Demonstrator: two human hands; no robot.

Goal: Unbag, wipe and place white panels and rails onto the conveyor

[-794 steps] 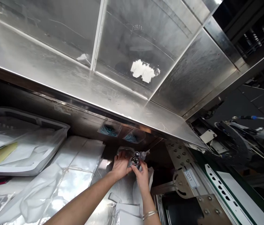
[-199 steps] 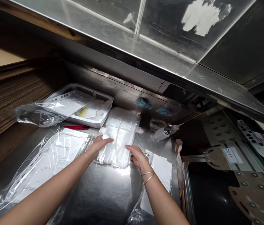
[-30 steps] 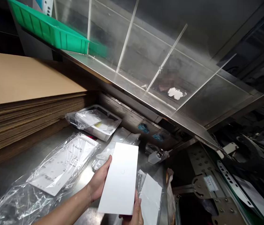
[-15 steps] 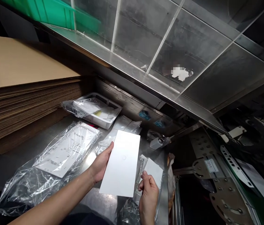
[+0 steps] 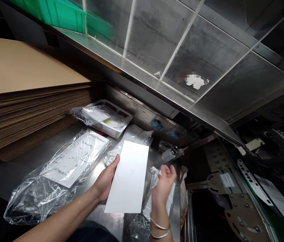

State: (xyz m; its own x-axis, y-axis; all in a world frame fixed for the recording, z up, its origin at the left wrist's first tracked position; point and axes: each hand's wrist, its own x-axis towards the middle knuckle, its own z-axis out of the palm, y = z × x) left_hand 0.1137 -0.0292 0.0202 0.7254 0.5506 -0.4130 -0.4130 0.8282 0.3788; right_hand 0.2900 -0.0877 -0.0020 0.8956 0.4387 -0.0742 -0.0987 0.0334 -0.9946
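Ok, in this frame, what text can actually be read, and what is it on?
"011", any character before it unclear, on a pale label on a metal bracket.
Markings on the bagged white sheet: too small to read.
White card in the left hand: no text, only a small circle.

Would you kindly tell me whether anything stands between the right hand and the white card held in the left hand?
Nothing visible does. The open right hand is raised beside the white card, which the left hand holds, with only a gap between them. A clear plastic bag lies lower down, beneath that gap.
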